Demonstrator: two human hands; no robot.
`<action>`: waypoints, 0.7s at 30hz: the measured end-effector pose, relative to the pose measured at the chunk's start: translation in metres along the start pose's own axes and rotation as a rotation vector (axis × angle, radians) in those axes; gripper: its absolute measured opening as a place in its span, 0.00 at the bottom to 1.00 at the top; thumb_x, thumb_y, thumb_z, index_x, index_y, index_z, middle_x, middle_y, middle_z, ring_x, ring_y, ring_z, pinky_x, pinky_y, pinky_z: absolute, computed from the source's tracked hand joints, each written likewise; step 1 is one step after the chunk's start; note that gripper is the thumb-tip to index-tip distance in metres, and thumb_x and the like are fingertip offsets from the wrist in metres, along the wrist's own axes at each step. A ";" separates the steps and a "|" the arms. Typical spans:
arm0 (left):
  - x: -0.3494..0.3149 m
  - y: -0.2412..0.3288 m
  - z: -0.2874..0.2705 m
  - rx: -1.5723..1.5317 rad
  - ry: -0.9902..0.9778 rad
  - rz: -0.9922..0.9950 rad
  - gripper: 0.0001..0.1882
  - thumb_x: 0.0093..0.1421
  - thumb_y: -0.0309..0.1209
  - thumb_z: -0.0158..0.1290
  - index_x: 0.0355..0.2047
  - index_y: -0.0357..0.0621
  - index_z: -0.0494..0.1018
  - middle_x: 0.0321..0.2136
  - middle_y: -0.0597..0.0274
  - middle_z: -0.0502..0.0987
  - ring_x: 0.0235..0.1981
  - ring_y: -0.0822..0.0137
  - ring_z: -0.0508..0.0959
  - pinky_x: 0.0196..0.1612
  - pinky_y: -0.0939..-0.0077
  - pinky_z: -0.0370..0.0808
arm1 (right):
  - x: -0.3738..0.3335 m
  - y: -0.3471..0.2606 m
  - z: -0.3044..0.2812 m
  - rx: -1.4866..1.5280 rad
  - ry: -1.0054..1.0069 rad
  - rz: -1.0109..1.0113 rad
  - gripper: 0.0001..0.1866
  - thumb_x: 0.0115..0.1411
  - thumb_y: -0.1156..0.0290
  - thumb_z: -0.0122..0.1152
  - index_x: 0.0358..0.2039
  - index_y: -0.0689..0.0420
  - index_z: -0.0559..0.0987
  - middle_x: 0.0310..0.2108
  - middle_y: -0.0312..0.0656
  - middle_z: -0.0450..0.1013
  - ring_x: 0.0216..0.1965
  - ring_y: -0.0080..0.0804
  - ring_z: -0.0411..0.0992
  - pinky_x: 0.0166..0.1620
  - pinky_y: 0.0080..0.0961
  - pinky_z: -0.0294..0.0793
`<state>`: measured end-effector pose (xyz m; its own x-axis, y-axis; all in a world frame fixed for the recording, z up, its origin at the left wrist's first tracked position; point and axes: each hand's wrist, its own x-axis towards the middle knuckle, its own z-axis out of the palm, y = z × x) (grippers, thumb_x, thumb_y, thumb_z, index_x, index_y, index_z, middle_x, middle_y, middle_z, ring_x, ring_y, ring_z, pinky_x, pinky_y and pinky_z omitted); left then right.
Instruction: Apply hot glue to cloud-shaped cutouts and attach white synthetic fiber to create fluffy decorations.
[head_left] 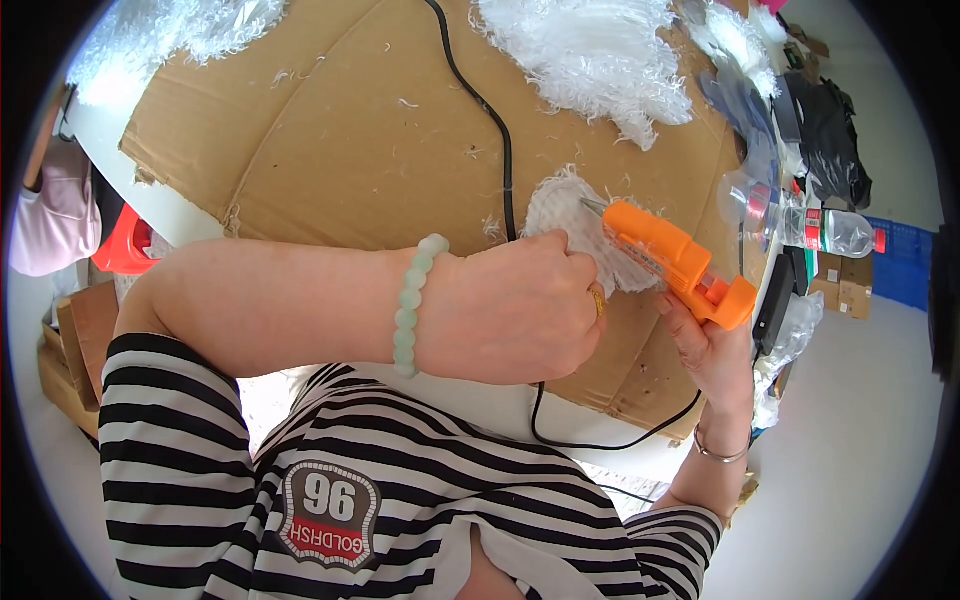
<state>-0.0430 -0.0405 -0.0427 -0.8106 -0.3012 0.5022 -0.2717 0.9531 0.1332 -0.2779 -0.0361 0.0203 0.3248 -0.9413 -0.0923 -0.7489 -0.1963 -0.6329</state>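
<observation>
An orange glue gun (665, 245) with a metal nozzle is in my right hand (718, 358), whose fingers are partly hidden by the gun. The nozzle is over a small white fluffy fabric piece (565, 205) on the cardboard. My left hand (515, 312) is curled into a fist beside that piece, with the forearm crossing from the left. Its fingertips are turned away, so what they hold, if anything, is hidden. A black cord (495, 120) runs across the cardboard, passes behind my left hand and loops out below it toward my right wrist.
A worn cardboard sheet (330, 150) covers the white table. White fringed material (590, 60) lies at the far side, with another heap (180, 30) at the far left. Along the right edge are a clear plastic bottle (835, 232) and a black bag (830, 135). A red container (125, 240) stands left.
</observation>
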 end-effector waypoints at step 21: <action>0.001 0.000 0.001 -0.028 -0.005 -0.013 0.06 0.41 0.31 0.54 0.15 0.42 0.72 0.12 0.68 0.69 0.21 0.68 0.72 0.20 0.75 0.66 | -0.004 -0.003 -0.003 0.018 -0.018 0.008 0.13 0.53 0.75 0.66 0.38 0.64 0.74 0.27 0.40 0.71 0.25 0.28 0.69 0.30 0.21 0.69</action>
<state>-0.0442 -0.0408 -0.0430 -0.8098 -0.3136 0.4959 -0.2675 0.9496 0.1636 -0.2788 -0.0331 0.0245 0.3294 -0.9376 -0.1113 -0.7409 -0.1836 -0.6460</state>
